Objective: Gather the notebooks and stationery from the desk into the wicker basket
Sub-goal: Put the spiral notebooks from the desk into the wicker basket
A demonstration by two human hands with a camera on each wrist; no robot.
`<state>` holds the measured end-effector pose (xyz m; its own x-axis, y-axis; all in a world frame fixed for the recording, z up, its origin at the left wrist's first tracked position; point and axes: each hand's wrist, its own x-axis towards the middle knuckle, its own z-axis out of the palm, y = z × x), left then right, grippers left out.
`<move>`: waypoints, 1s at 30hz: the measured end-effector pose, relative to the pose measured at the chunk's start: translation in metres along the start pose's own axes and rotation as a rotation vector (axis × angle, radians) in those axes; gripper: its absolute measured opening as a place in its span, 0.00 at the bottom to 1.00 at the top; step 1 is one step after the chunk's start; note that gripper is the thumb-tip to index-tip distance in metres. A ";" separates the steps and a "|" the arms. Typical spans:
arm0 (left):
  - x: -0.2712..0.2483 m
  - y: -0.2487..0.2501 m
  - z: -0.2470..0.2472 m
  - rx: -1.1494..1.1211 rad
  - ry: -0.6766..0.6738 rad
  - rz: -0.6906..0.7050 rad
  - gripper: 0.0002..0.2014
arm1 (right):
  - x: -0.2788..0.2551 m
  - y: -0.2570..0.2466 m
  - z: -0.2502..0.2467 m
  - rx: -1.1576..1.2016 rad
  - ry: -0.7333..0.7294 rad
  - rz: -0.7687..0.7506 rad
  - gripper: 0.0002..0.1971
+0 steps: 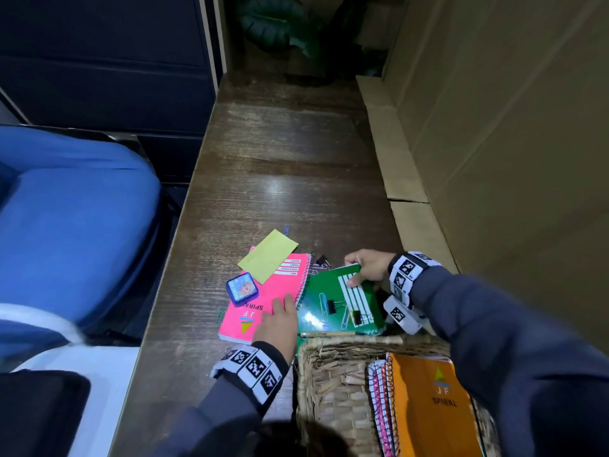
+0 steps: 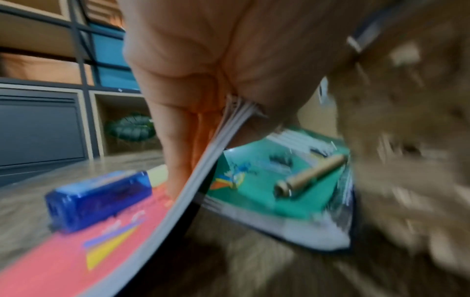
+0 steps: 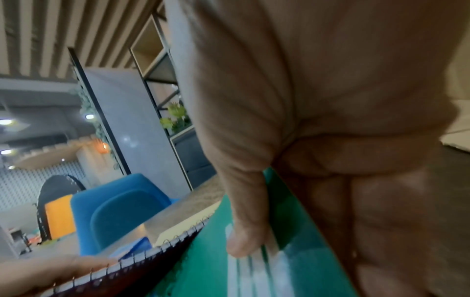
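My left hand (image 1: pixel 280 316) lies on a pink spiral notebook (image 1: pixel 263 301) and grips its right edge; in the left wrist view the pages (image 2: pixel 229 128) bend up between fingers and thumb. A blue box (image 1: pixel 242 288) and a yellow pad (image 1: pixel 268 255) lie on that notebook. My right hand (image 1: pixel 364 267) grips the far edge of a green notebook (image 1: pixel 329 311), with the thumb (image 3: pixel 244 231) on its cover. Paper clips, binder clips and a pen (image 1: pixel 329 333) lie on the green cover. The wicker basket (image 1: pixel 333 390) stands close by and holds an orange notebook (image 1: pixel 431 400).
A blue chair (image 1: pixel 66 225) stands left of the desk (image 1: pixel 280 159). Cardboard sheets (image 1: pixel 494 159) line the right side. Loose clips lie on the wood: a blue one (image 1: pixel 286 229), a green one (image 1: pixel 219 315) and black binder clips (image 1: pixel 321 260).
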<state>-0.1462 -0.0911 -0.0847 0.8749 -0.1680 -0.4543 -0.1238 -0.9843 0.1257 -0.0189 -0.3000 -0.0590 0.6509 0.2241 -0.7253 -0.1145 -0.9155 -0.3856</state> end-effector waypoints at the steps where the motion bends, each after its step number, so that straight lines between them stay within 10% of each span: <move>1: 0.000 -0.001 -0.004 -0.022 0.029 0.023 0.32 | -0.004 -0.002 -0.005 -0.012 0.025 -0.002 0.10; 30: -0.019 0.006 -0.070 -0.639 0.454 0.178 0.22 | -0.195 -0.055 -0.043 -0.421 0.695 -0.061 0.17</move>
<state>-0.1311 -0.0897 -0.0136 0.9893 -0.1459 0.0061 -0.1076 -0.7006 0.7054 -0.1070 -0.3075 0.1285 0.9797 0.1462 -0.1370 0.1382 -0.9882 -0.0663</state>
